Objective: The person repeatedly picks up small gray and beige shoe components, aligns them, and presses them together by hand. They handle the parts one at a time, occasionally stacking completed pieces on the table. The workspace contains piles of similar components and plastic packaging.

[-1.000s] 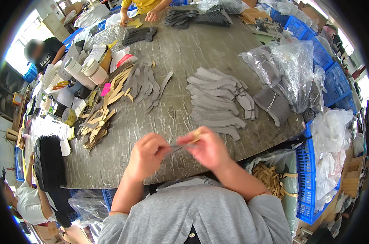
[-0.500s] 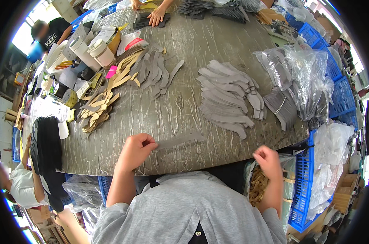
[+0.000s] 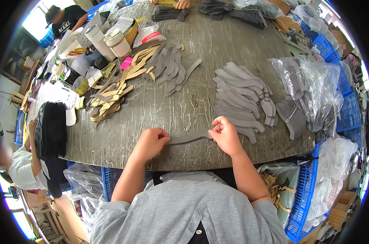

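Observation:
Near the table's front edge, a grey curved strip stretches between my two hands. My left hand pinches its left end with the fingers closed. At the other end, my right hand has thumb and forefinger closed on the strip's tip. Just beyond my right hand lies a fanned pile of similar grey curved strips. A looser heap of grey strips lies farther off, left of the middle, beside tan-backed strips.
A tied bundle of grey strips and clear plastic bags lie at the right. Cups and tools crowd the left. Blue crates stand by the table's edge. Co-workers sit at the left; another's hands show at the far edge.
My right hand has moved from beyond the table's front edge, up and left, onto the strip's right end. My left hand still pinches the left end. The view has shifted slightly.

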The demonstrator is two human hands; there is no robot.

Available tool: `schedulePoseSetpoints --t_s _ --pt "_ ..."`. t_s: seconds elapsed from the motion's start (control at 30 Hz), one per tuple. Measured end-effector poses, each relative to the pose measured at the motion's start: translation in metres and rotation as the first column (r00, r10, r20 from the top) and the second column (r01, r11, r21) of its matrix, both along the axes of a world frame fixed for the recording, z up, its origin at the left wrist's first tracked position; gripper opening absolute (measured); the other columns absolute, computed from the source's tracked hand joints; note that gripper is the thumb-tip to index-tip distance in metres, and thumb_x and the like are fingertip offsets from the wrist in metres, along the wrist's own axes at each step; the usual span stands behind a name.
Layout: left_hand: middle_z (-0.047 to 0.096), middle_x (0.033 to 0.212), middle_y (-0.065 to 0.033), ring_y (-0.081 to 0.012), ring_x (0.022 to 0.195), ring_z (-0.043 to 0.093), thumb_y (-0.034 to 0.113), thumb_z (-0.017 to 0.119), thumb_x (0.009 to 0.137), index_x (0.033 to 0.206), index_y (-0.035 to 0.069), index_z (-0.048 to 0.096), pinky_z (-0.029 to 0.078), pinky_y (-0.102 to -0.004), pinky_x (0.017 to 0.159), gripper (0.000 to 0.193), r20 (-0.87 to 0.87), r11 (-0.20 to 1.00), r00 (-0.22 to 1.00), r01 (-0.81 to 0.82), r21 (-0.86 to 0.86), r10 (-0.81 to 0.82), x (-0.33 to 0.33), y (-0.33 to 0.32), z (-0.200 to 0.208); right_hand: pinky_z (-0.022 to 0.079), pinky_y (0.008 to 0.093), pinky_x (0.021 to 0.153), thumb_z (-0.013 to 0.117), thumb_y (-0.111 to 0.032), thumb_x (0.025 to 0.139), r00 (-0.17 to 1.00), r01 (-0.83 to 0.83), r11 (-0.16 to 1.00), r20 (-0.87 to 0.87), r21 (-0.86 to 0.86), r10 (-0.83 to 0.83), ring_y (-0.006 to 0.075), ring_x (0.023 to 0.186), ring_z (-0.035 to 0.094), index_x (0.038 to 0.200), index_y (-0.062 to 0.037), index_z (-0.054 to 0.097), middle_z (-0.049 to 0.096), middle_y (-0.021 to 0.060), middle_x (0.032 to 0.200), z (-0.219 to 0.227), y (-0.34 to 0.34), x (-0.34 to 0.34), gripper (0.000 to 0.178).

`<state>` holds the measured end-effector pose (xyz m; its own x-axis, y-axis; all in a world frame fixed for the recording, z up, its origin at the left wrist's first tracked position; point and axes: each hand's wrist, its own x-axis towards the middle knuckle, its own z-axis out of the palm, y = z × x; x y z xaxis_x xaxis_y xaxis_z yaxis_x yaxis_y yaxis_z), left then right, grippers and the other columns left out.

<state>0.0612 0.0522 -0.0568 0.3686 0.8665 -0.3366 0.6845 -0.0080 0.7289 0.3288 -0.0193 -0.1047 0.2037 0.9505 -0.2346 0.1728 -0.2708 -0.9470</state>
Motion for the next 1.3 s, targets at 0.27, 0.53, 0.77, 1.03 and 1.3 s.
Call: schedulePoseSetpoints --t_s 0.27,0.53,0.77,1.03,1.3 --pt "0.064 0.065 -0.0058 -0.0112 0.058 0.059 0.010 0.071 0.082 0.085 -0.002 0.070 0.048 -0.0284 0.056 0.012 0.024 0.998 0.999 0.028 -0.048 -0.027 -0.002 0.008 -0.016 0.047 0.0242 0.053 0.069 0.001 0.084 0.992 -0.032 0.999 0.120 -0.022 0.035 0.0091 0.060 0.058 0.101 -0.0001 0.052 0.059 0.0044 0.074 -0.002 0.005 -0.001 0.024" --pt "0.065 0.065 -0.0076 -0.0122 0.059 0.060 0.011 0.072 0.080 0.085 -0.001 0.071 0.048 -0.0296 0.056 0.013 0.003 0.998 0.998 0.056 0.012 -0.056 -0.002 0.006 -0.015 0.048 0.0247 0.053 0.068 0.003 0.083 0.986 -0.045 0.999 0.162 -0.010 0.046 0.0096 0.060 0.058 0.098 -0.0003 0.053 0.059 0.0045 0.073 -0.011 0.005 0.000 0.021" --pt "0.066 0.067 -0.0103 -0.0152 0.061 0.061 0.012 0.073 0.078 0.085 -0.001 0.072 0.049 -0.0315 0.059 0.014 -0.027 0.998 0.998 0.057 0.026 -0.056 0.000 0.006 -0.014 0.049 0.0305 0.058 0.071 0.001 0.081 0.927 -0.056 0.998 0.374 0.020 0.044 0.0146 0.065 0.060 0.094 -0.0018 0.054 0.060 0.0075 0.076 0.001 0.004 -0.008 0.022" --pt "0.069 0.072 -0.0138 -0.0200 0.066 0.065 0.013 0.073 0.077 0.086 0.000 0.072 0.051 -0.0333 0.064 0.016 -0.035 0.993 0.996 0.084 0.083 -0.081 0.001 0.004 -0.015 0.048 0.0380 0.086 0.065 -0.009 0.079 0.668 -0.517 0.723 0.744 0.459 0.005 0.0283 0.097 0.057 0.111 -0.0108 0.071 0.059 0.0092 0.110 -0.001 -0.010 -0.028 0.032" --pt "0.070 0.076 -0.0158 -0.0274 0.069 0.067 0.013 0.072 0.078 0.084 0.000 0.072 0.052 -0.0360 0.066 0.015 -0.098 0.991 0.992 0.089 0.099 -0.079 0.002 0.001 -0.012 0.042 0.0426 0.094 0.069 -0.021 0.084 0.529 -0.550 0.815 0.832 0.185 0.168 0.0260 0.108 0.053 0.121 -0.0158 0.068 0.057 0.0101 0.123 0.012 -0.029 -0.037 0.037"
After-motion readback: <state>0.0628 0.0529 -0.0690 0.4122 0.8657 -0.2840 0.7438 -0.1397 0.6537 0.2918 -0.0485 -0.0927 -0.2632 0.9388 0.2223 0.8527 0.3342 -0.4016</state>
